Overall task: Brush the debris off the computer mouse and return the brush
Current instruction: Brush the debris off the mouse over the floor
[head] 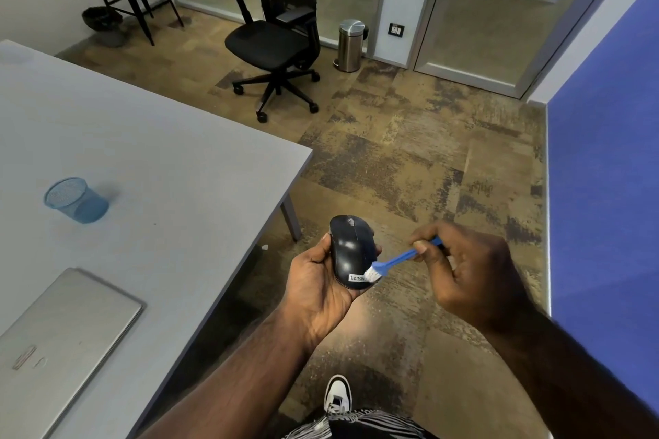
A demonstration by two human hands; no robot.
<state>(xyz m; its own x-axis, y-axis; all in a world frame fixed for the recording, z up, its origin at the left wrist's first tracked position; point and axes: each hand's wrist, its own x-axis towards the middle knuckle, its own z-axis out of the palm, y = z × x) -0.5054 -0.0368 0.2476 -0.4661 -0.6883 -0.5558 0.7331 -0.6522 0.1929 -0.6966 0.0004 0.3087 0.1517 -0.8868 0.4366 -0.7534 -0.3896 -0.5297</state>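
Mouse (351,251) up in the air, a glossy black Lenovo computer mouse cradled in the left hand (321,281), held out over the carpet just off the corner of the table (160,153). Left fingers are wrapped around its sides, thumb along the left edge, fingertips peeking past the right edge, scroll wheel pointing away from the person. And there's the brush (396,262), a small blue-handled one with white bristles, and those bristles are pressed right against the near right corner of the mouse, over the end of the white label. The right hand (467,271) has the handle pinched, its fingers closed on the far end of the blue shaft, thumb on top.

Off to the left, on the grey table, a blue mesh pen cup (75,200) stands well apart from the hands, and a closed silver laptop (64,339) lies nearer the person's side. Below, a white and black sneaker (337,394) shows on the patchy brown carpet. Farther back, a black office chair (278,43) sits near a steel pedal bin (351,44) by the glass doors, and a blue partition (602,189) runs down the right.
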